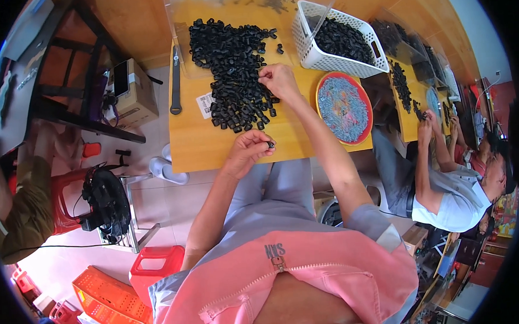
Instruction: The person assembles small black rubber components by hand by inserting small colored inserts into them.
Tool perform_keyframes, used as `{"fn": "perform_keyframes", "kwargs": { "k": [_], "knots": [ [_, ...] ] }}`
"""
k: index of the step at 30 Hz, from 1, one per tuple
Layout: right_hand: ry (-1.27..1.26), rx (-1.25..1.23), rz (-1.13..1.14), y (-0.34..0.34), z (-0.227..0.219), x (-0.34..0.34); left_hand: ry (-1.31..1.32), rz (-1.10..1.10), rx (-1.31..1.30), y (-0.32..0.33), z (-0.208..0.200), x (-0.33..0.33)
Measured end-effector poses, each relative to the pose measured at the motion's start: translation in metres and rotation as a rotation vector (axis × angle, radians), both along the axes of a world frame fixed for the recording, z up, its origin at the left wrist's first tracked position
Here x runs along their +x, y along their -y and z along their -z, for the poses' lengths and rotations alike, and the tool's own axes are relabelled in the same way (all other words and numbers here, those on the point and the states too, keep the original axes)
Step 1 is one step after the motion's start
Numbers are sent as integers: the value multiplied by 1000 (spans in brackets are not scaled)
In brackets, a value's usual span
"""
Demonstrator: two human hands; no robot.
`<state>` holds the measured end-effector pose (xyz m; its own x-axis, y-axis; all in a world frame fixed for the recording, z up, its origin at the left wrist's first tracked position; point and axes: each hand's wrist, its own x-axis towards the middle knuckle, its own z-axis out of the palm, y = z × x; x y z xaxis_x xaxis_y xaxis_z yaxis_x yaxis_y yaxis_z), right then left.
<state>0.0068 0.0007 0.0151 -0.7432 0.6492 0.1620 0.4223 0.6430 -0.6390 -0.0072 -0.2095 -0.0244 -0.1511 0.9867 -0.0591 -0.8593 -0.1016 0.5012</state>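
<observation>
A heap of small black plastic parts (226, 53) spreads over the yellow table (293, 140) before me. Close to the table's front edge, my left hand (247, 154) pinches one small black plastic part (271, 144) between thumb and fingertips. My right hand (278, 82) reaches to the heap's right side, its fingers drawn together at the edge of the pile. Whatever those fingertips hold is too small to make out. Right of my right forearm stands a round red-rimmed tray (369, 105) full of small grey-blue pieces (341, 109).
A white perforated basket (339, 66) of black parts stands at the back right. A dark strap-like tool (175, 81) lies along the table's left edge, and a white label (205, 105) beside the heap. Other people work at tables on both sides. An orange crate (112, 301) is on the floor.
</observation>
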Motion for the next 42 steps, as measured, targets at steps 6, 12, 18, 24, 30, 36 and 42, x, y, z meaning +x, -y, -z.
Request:
{"fn": "perform_keyframes", "kwargs": {
  "k": [6,12,18,24,30,36,42],
  "knots": [
    [140,98,-58,0,5,-8,5,11,-45,1,-1,-2],
    [-91,-157,19,3,-3,18,9,15,-30,1,-2,-1],
    [-344,-742,-40,43,-29,80,36,-100,-83,-1,-4,6],
    [-406,-983,23,86,-50,120,-5,-139,-156,-6,-19,15],
    [-402,-724,-16,94,-53,133,-70,-149,-170,-8,-29,22],
    [-365,-600,-12,102,-48,138,-92,-155,-187,-10,-33,26],
    [-311,-556,77,107,-50,140,-190,-165,-212,-12,-38,30]
  ]
}}
